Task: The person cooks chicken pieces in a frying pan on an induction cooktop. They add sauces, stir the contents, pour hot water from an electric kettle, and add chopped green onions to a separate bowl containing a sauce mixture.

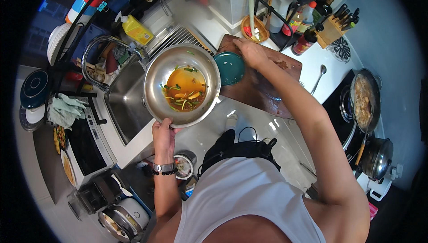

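Note:
My left hand (164, 139) grips the near rim of a stainless steel bowl (152, 82), which is held up over the right edge of the sink. Amber liquid (182, 82) lies in the bowl, with strips of scallion, pale slices and small dark bits in it. My right hand (250, 53) is over the far part of a wooden cutting board (274, 92), next to a small green plate (230, 69). Its fingertips point to the board's far edge; whether they press on the wood cannot be made out. White crumbs dot the plate.
A steel sink (128, 99) with a curved faucet (87, 55) lies at left. At right, a frying pan (362, 99) of food and a lidded pot (378, 159) sit by the stove. A spoon (319, 77), sauce bottles (306, 38) and a knife block (329, 32) stand beyond the board.

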Action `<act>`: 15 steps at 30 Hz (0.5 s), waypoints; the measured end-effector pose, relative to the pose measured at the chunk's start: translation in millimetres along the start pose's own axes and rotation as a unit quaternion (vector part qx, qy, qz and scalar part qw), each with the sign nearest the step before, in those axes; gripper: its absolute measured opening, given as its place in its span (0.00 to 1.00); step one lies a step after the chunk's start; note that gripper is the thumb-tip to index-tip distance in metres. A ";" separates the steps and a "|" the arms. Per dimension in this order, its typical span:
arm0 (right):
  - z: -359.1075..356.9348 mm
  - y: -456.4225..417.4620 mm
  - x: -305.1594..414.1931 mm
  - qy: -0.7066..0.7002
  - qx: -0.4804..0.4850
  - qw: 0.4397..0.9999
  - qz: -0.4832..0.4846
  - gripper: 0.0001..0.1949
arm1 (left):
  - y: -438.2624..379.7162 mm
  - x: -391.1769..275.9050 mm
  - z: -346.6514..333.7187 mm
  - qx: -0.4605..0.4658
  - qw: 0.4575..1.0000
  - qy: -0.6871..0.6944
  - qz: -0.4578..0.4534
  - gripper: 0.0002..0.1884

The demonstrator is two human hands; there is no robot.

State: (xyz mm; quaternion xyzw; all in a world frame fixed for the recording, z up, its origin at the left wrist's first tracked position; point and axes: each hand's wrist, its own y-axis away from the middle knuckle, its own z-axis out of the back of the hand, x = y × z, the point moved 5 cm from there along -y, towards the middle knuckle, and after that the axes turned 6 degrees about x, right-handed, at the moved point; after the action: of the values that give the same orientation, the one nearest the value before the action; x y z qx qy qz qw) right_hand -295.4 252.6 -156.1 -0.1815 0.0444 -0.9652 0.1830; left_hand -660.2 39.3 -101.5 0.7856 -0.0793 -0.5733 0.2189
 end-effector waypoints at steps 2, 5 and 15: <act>-20.6 -24.0 -9.8 0.050 0.058 0.997 0.005 0.12 | -10.5 -0.8 2.4 -0.014 1.000 -0.001 0.007 0.09; -35.7 -26.9 -13.8 0.112 0.125 0.986 -0.010 0.10 | -26.1 -3.5 2.4 -0.015 1.000 0.014 0.008 0.06; 19.7 58.3 -66.4 -0.051 0.115 0.991 -0.042 0.11 | -74.5 -4.9 -15.4 0.023 0.999 0.002 0.028 0.08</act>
State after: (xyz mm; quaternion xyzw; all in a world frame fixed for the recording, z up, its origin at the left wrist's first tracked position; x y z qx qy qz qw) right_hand -210.9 222.6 -168.8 -0.2101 -0.0838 -0.9602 0.1636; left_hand -656.7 111.4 -125.9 0.7890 -0.1137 -0.5634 0.2170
